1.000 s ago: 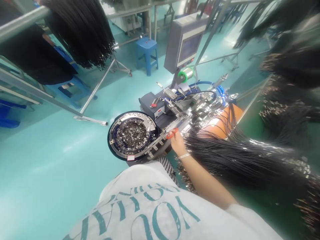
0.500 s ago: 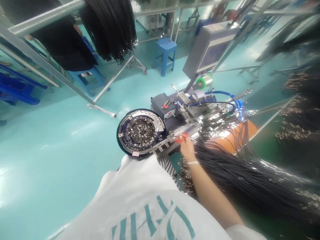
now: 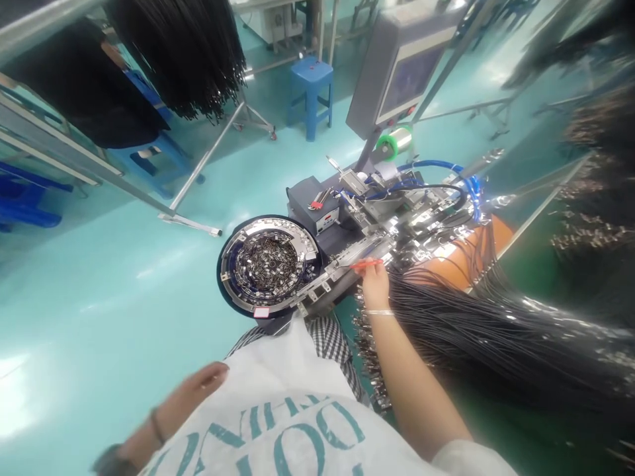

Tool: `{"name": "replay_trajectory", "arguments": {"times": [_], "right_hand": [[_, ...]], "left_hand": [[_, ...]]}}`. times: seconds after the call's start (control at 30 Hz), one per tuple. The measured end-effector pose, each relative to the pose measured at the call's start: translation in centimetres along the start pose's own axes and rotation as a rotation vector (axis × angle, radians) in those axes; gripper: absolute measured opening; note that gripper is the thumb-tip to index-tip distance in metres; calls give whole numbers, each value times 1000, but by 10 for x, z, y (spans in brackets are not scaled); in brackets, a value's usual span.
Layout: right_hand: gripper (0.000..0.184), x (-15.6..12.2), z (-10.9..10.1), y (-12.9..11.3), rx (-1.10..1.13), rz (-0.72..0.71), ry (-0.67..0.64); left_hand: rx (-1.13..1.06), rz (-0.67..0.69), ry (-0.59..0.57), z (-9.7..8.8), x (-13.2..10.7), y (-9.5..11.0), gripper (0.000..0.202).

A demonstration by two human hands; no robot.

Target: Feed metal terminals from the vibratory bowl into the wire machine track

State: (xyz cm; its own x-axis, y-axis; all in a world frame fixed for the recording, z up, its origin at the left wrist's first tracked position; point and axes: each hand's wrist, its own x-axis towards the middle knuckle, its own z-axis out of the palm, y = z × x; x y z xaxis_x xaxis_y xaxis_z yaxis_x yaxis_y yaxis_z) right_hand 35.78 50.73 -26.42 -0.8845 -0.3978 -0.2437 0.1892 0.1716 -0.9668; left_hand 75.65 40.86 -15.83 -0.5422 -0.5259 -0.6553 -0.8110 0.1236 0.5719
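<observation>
Left hand (image 3: 211, 377) has come into view at lower left since the frame half a second ago, beside the front of the white shirt (image 3: 278, 370); red tool (image 3: 367, 263) has turned, its loop then visible, now a thin line. Right hand (image 3: 376, 284) has fingers closed round that tool, which sits at the feed rail (image 3: 317, 287), its far end pointing along toward the bowl (image 3: 221, 277); whether the tip touches metal, cannot tell. Left fingers look loosely curled, nothing seen in them; how far apart they are, cannot tell. Risks, as I judge: a slip of the wrist could skid the tip along the rail and knock or jam a part there; dark cables (image 3: 446, 317) lie close beside the right forearm, so a sideways pull could snag them; a tool let drop could land among the machine's fittings. Count: hands, two; red tool, one; bowl, one; rail, one; control box (image 3: 310, 198), one; screen (image 3: 414, 79), one; green-edged reel (image 3: 394, 142), one; blue stools (image 3: 311, 82), two clearly made out, more blue blurred at far left; metal parts (image 3: 268, 261) in the bowl and cables, too many to number.
</observation>
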Motion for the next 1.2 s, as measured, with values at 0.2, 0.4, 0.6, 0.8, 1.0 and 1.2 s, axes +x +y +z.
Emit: {"name": "replay_trajectory", "arguments": {"times": [0.2, 0.4, 0.6, 0.8, 1.0, 1.2], "right_hand": [[34, -1, 4, -15, -117, -59, 39], [28, 0, 6, -30, -236, -59, -37], [27, -2, 8, -22, -239, -60, -54], [30, -1, 9, -18, -196, -72, -9], [23, 5, 9, -17, -196, -43, -83], [16, 12, 14, -18, -207, 45, -68]], "left_hand": [[221, -186, 236, -14, 23, -48, 41], [153, -4, -76, -39, 47, -24, 45], [165, 380, -406, 18, 73, 57, 33], [345, 359, 112, 38, 113, 113, 25], [343, 432, -59, 35, 119, 118, 18], [546, 534, -43, 39, 139, 116, 29]]}}
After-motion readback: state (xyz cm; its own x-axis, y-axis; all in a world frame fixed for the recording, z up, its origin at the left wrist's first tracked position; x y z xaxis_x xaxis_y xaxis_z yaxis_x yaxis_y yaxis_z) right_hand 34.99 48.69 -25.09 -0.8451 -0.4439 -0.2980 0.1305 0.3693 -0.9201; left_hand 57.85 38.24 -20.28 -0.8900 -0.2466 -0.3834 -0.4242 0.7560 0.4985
